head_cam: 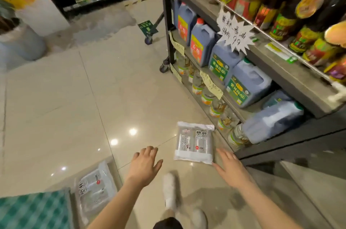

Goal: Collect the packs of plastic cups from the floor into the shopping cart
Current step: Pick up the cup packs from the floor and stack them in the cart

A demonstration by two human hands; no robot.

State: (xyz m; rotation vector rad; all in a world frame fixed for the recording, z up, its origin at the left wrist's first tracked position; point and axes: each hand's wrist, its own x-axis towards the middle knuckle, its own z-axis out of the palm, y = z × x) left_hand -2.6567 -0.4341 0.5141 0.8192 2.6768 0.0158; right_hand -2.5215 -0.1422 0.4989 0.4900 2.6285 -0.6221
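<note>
Tiled floor [56,97], both hands' grip open, flanking cup pack [194,142]

Two packs of plastic cups are in view: one pack [194,142] on the floor [74,97] near the shelf's foot, a second pack [94,189] at the lower left. Two hands show, the left hand [145,165] and the right hand [232,169]. Two white shoes [169,189] stand below. About six blue jugs [203,45] sit on the shelf [299,82].
</note>
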